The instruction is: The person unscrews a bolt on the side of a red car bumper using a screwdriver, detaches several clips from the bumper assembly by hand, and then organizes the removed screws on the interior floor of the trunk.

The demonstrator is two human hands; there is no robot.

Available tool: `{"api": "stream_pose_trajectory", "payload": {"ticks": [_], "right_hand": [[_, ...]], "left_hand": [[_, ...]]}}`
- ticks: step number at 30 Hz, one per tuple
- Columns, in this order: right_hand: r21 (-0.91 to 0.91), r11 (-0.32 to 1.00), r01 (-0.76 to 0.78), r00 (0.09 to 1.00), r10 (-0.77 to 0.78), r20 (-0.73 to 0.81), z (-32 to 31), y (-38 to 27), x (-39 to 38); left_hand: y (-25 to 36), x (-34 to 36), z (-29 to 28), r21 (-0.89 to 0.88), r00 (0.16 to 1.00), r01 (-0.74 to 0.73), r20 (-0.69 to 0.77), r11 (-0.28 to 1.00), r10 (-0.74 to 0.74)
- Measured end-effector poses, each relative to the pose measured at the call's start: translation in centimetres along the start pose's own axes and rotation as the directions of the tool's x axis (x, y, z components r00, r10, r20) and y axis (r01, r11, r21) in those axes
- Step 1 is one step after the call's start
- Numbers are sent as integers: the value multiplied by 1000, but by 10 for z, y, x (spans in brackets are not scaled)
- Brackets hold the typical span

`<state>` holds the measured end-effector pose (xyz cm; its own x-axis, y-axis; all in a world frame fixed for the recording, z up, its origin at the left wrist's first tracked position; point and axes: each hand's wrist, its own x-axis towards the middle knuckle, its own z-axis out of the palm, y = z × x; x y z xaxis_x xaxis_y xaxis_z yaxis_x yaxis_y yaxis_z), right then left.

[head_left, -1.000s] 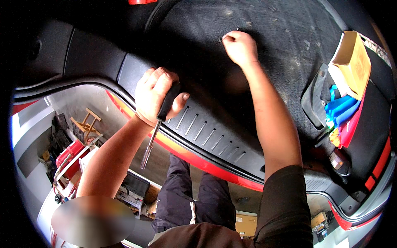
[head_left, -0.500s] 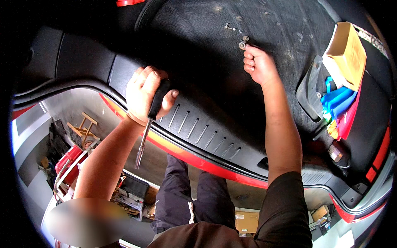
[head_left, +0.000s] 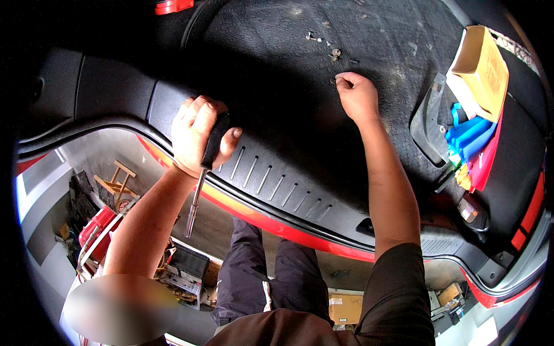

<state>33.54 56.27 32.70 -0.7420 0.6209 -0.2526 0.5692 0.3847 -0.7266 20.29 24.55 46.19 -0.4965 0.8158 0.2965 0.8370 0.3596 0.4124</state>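
Observation:
My left hand (head_left: pixel 193 132) is closed round the black handle of a nut driver (head_left: pixel 215 141). Its metal shaft points down toward me, past the boot sill, and ends in a socket. Over the dark boot mat (head_left: pixel 277 46) my right hand (head_left: pixel 359 101) is closed, with thumb and forefinger pinched together. A small dark edge shows at the fingertips, too little to name. Just beyond that hand lie a round-headed fastener (head_left: pixel 336 53) and a small dark piece (head_left: pixel 354 61). A few small screws (head_left: pixel 313 37) rest farther back on the mat.
A ribbed black sill trim (head_left: pixel 271 181) runs along the red bumper edge (head_left: pixel 277 226). To the right are a curved black plastic panel (head_left: pixel 426 124), an open yellow-brown box (head_left: pixel 482 72) and blue cloth (head_left: pixel 470 138). Below on the floor stands a cardboard box (head_left: pixel 345 309).
My right hand has drawn back toward me and turned palm down, away from the fasteners. A round piece that was at its fingertips is now mostly out of sight. My left hand still grips the nut driver.

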Motion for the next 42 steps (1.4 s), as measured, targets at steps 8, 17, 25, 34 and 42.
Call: {"api": "stream_pose_trajectory", "payload": {"ticks": [8, 17, 25, 34, 42], "right_hand": [[496, 783, -375, 909, 415, 32, -60, -15, -67], [628, 716, -305, 919, 394, -3, -137, -3, -242], [905, 319, -282, 852, 517, 84, -95, -67, -391], [795, 311, -522, 789, 530, 311, -75, -79, -615], [901, 219, -375, 692, 713, 115, -150, -23, -717]], "left_hand": [[-3, -1, -5, 52, 999, -41, -18, 998, 42], [6, -2, 1, 32, 999, -35, 10, 999, 35], [10, -6, 5, 65, 998, -31, -46, 997, 34], [20, -9, -7, -48, 997, 83, 0, 995, -83], [292, -100, -32, -657, 946, 313, 279, 686, -164]]}}
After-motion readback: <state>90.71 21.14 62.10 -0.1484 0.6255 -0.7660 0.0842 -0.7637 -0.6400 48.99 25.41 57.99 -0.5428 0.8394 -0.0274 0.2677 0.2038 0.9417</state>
